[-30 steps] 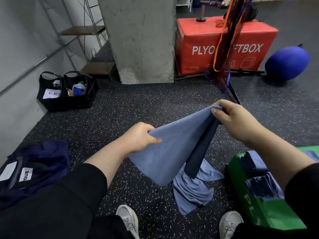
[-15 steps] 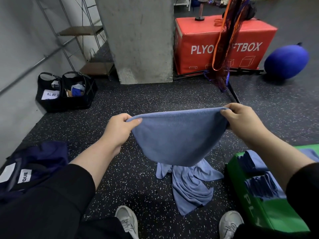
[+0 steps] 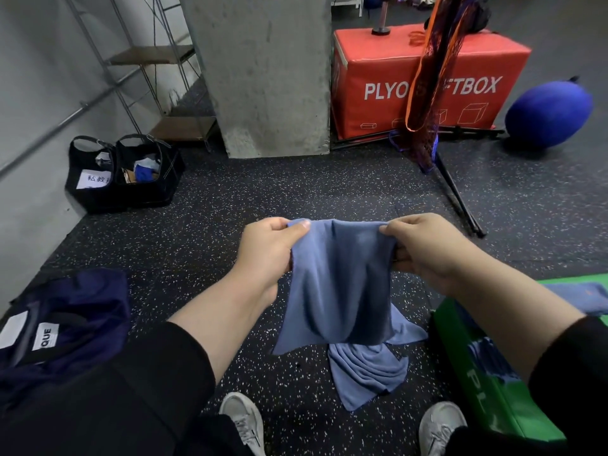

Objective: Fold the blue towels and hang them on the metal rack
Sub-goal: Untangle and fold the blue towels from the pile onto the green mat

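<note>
A blue towel (image 3: 342,284) hangs in front of me, held by its top edge. My left hand (image 3: 269,251) pinches the left corner and my right hand (image 3: 427,250) pinches the right corner, the two hands close together so the cloth sags in soft folds. A second blue towel (image 3: 368,373) lies crumpled on the floor below it. More blue towels (image 3: 585,296) lie on a green box at the right. A metal rack (image 3: 148,77) with wooden shelves stands against the wall at the back left.
The green box (image 3: 487,390) sits by my right foot. A dark blue bag (image 3: 65,317) lies at my left. Two black bags (image 3: 121,172), a concrete pillar (image 3: 263,70), a red plyo box (image 3: 427,80), a blue ball (image 3: 549,113) and a black stand (image 3: 457,199) stand further back.
My hands have come closer together and lower. The towel, stretched wide half a second ago, now hangs narrower and in folds between them.
</note>
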Action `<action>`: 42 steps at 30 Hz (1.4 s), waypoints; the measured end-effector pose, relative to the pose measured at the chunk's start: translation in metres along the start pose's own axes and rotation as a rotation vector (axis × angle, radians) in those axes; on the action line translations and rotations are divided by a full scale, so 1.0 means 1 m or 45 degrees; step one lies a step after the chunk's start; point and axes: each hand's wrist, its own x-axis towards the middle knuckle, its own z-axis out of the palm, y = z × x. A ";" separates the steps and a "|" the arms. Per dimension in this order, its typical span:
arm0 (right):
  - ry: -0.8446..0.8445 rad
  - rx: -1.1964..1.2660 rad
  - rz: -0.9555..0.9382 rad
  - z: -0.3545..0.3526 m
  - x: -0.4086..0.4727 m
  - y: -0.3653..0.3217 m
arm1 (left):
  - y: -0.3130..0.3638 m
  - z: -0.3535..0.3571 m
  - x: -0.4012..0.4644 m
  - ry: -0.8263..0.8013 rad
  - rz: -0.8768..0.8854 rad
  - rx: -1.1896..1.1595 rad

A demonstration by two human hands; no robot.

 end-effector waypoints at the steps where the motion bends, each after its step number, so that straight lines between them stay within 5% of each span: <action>1: -0.030 0.020 0.009 0.008 -0.002 0.000 | 0.000 0.006 -0.003 -0.009 0.026 0.007; 9: -0.153 0.215 0.030 0.048 -0.002 0.002 | -0.004 0.036 -0.012 -0.083 0.226 0.194; 15: -0.095 0.261 0.048 0.052 0.002 0.000 | -0.004 0.037 -0.011 0.069 0.563 0.779; 21: -0.097 0.268 0.035 0.053 0.001 -0.001 | -0.008 0.033 -0.005 0.190 0.667 0.910; 26: -0.128 0.288 0.009 0.054 0.000 0.000 | -0.009 0.035 -0.008 0.100 0.793 0.878; 30: -0.155 0.313 0.009 0.053 -0.002 -0.001 | -0.012 0.036 -0.008 0.044 0.784 0.899; 36: -0.066 0.291 -0.062 0.043 0.003 0.001 | 0.002 0.035 -0.015 -0.399 0.500 0.735; 40: 0.051 0.034 -0.095 0.036 0.012 0.003 | 0.012 0.021 -0.007 -0.185 0.432 0.715; 42: 0.010 -0.150 -0.169 0.032 0.013 0.001 | 0.021 0.007 0.003 -0.169 0.546 0.934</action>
